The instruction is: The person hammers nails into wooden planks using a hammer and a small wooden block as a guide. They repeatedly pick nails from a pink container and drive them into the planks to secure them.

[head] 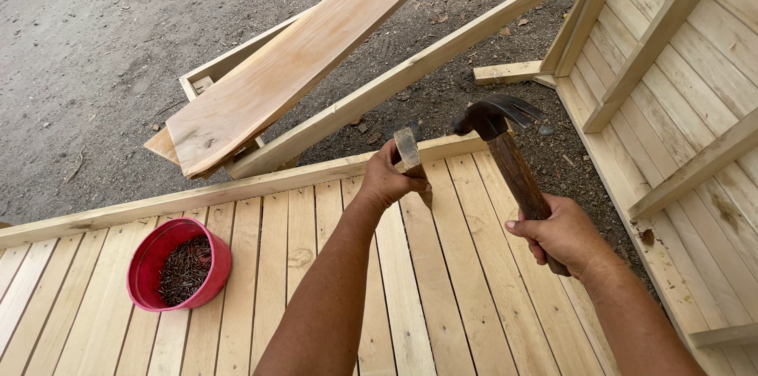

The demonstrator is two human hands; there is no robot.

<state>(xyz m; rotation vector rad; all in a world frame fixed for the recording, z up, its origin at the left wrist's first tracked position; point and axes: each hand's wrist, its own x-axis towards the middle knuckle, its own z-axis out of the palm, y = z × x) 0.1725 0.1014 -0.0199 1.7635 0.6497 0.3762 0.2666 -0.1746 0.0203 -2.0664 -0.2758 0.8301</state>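
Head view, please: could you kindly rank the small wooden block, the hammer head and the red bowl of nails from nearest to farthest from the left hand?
1. Small wooden block: gripped in the left hand, standing on the slatted panel.
2. Hammer head: just to the right, raised above the panel's edge.
3. Red bowl of nails: farthest, down at the left on the slats.

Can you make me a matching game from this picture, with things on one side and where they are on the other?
Things:
1. claw hammer
2. small wooden block
3. red bucket of nails
4. long loose board

Places:
A. standing on the slatted panel
B. propped over a frame on the gravel
C. in the right hand
D. in the left hand

Pairs: 1-C, 2-D, 3-A, 4-B
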